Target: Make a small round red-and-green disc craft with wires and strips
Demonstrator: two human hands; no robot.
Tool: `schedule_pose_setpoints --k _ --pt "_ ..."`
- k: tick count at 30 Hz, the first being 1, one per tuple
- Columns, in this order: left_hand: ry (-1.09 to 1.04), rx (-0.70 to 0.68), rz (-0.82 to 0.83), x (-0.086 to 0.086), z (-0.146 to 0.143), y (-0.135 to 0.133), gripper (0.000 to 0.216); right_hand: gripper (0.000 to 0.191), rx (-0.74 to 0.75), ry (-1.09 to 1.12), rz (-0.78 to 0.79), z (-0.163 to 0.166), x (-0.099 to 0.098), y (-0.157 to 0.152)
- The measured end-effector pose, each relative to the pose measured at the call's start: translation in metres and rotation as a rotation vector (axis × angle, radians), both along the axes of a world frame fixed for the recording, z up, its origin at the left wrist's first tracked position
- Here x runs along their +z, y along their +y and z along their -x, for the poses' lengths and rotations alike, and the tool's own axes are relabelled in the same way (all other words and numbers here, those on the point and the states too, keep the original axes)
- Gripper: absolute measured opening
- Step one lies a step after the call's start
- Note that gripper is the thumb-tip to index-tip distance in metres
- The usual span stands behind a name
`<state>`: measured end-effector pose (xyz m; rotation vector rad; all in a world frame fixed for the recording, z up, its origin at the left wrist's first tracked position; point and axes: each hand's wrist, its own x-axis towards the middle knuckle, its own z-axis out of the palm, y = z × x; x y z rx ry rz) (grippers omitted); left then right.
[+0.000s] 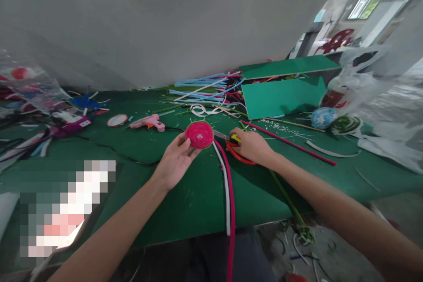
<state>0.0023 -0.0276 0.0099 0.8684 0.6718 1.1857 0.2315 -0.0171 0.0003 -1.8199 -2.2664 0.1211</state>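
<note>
**Desk:** What's nearest you?

**Me:** A white strip [226, 198] and a pink strip [232, 205] lie side by side on the green table [185, 202]. Their long axis runs near to far. They hang over the near edge and lead straight away from me up to the pink coiled disc [199, 135].

**Desk:** And the hands?

**Me:** My left hand [175, 163] has the disc pinched at its lower left rim, thumb above and fingers curled under. It's held just off the table, mid-field, with the flat face tilted up toward me. My right hand [253, 146] is closed through the red handles of the scissors [238, 153]. They lie left to right with the tips pointing left at the disc, right where the strips meet it. I can't tell how far apart the blades are.

**Desk:** Beyond that?

**Me:** A pink glue gun [148, 122] lies left of the disc, nozzle to the left. A long pink stick [287, 143] slants away to the right. Farther back there's a heap of blue and white strips [206, 88] beside green foam sheets [284, 97]. A grey board [148, 31] stands behind everything.
</note>
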Motion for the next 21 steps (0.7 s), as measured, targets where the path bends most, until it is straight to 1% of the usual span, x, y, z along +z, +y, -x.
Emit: schedule_pose_setpoints --k 2,4,8,10,12,16,21 --pt "0.011 0.002 0.000 -0.002 0.001 0.001 0.023 0.036 0.011 0.000 -0.005 0.000 0.000 0.000" --pt "0.021 0.007 -0.014 -0.004 0.002 0.001 0.023 0.037 0.036 0.016 -0.006 -0.001 0.000 -0.001" --pt "0.047 0.001 -0.045 -0.005 0.001 0.000 0.019 0.052 0.088 0.078 -0.041 -0.004 -0.001 0.000" --pt "0.057 0.004 -0.048 -0.004 0.000 -0.001 0.017 0.055 0.107 0.087 -0.074 -0.005 -0.004 0.001" --pt "0.069 0.018 -0.052 -0.003 -0.001 -0.003 0.017 0.051 0.125 0.064 -0.111 -0.006 -0.006 0.003" --pt "0.114 0.076 -0.060 -0.003 -0.002 -0.005 0.017 0.035 0.155 -0.029 -0.151 -0.009 -0.006 0.005" --pt "0.130 0.098 -0.050 -0.005 -0.001 -0.005 0.019 0.031 0.175 -0.059 -0.120 -0.013 -0.005 0.006"
